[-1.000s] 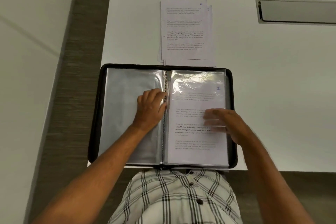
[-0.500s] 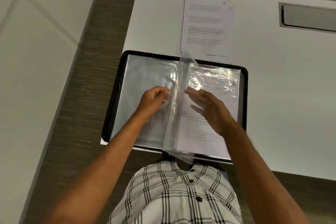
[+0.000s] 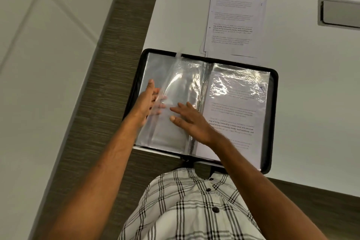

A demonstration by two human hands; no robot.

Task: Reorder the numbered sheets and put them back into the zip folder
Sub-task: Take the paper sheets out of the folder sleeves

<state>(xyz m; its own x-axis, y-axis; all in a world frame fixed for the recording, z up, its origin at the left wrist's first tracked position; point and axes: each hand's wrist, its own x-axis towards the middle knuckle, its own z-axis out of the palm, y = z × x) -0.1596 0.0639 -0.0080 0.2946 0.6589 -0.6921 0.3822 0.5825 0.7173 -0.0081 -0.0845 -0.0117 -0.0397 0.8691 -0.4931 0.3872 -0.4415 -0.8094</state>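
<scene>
Pressing glossy crinkled sleeve [image 3: 175, 91] flat: left hand [image 3: 148, 101], right hand [image 3: 190, 121].

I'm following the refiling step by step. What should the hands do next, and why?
Probably press the turned sleeve flat, then fetch a sheet from the loose stack. The sleeve stands half-raised between left hand and right hand, and a filled page lies on the right.

— Blurred: left hand [image 3: 148, 101] fingers [image 3: 160, 106] behind the clear sleeve [image 3: 175, 91]; grip impossible to judge.

— Under right hand [image 3: 191, 121]: part of the filed sheet [image 3: 239, 115] text hidden. Beyond it, loose sheets [image 3: 232, 23] print too small to read.
</scene>
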